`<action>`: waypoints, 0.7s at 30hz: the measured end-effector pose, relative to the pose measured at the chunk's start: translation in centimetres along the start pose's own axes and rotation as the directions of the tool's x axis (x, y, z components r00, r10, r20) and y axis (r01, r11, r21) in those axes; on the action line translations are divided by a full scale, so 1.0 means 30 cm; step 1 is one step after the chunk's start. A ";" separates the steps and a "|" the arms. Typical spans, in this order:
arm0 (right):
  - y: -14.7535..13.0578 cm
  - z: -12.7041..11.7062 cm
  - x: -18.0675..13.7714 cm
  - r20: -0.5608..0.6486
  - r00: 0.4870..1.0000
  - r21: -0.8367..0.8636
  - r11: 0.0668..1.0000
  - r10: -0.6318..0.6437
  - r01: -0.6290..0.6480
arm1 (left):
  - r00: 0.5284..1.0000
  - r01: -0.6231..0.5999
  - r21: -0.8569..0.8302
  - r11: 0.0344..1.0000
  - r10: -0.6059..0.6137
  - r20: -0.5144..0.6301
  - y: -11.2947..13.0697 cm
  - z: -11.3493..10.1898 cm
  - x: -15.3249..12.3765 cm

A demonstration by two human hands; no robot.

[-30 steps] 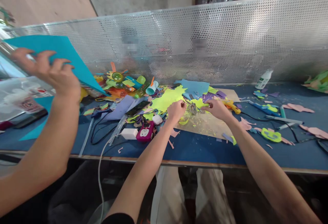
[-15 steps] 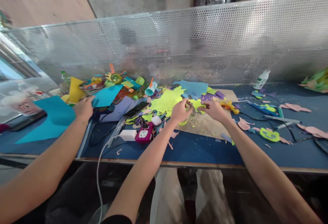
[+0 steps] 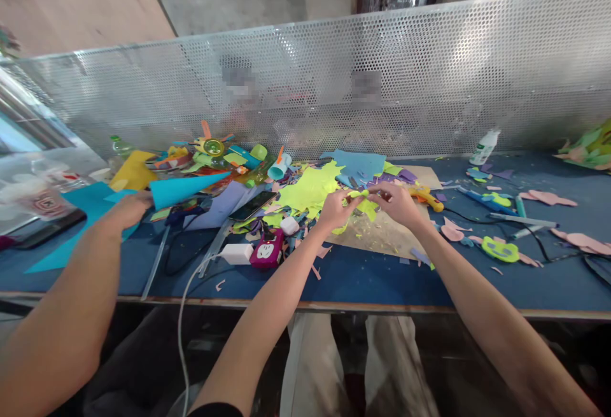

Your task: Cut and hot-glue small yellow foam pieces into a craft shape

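Between my two hands is a small yellow-green piece of sheet material [image 3: 363,203], foam or felt by its look, and it appears bent. My left hand [image 3: 336,209] pinches its left side with closed fingertips. On the other side my right hand [image 3: 394,200] grips it with bent fingers. Just behind my left hand spreads a large jagged yellow-green sheet [image 3: 308,189] on a heap of scraps. A brown board [image 3: 382,237] strewn with small cuttings lies below my hands. To the right of my right hand sits a yellow glue gun [image 3: 426,198].
At the left, a co-worker's hand [image 3: 128,209] holds a bright blue sheet [image 3: 184,190]. A phone [image 3: 252,205], a magenta power block [image 3: 267,250] and a white charger [image 3: 237,253] lie left of me. A white bottle [image 3: 485,148] stands before the perforated metal screen [image 3: 420,79].
The yellow-green piece has turned and bent between my fingers, and my right hand has shifted slightly. The co-worker's hand has moved left, and the blue sheet is tilted differently.
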State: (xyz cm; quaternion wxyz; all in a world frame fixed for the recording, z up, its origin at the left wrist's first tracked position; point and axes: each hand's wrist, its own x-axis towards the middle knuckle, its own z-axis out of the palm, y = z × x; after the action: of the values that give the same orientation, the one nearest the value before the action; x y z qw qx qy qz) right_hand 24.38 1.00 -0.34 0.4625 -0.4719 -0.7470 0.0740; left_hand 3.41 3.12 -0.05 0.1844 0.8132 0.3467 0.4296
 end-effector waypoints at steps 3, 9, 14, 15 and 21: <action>-0.007 0.000 -0.001 -0.028 0.999 0.027 0.999 -0.029 0.029 | 0.999 -0.021 0.047 0.999 0.019 0.028 -0.010 0.005 0.002; -0.005 0.006 -0.006 -0.038 0.999 0.060 0.998 -0.015 0.017 | 1.000 0.019 -0.013 1.000 -0.019 0.012 -0.018 0.021 0.003; -0.008 0.007 -0.007 -0.068 0.997 0.055 0.998 0.031 -0.027 | 0.999 0.042 -0.087 0.995 -0.041 0.002 -0.013 0.021 0.001; -0.010 0.006 -0.007 -0.077 0.996 0.055 0.998 0.040 -0.036 | 0.999 0.050 -0.091 0.995 -0.051 -0.011 -0.013 0.020 0.001; -0.024 0.002 -0.006 -0.055 0.998 0.089 0.996 -0.007 0.012 | 0.996 0.078 -0.065 0.995 -0.080 -0.037 -0.011 0.012 0.004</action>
State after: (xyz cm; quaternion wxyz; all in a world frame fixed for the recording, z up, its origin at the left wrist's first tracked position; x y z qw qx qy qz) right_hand 23.90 0.48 -0.08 0.5036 -0.4492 -0.7322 0.0922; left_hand 3.63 3.42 -0.39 0.2200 0.7839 0.3685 0.4488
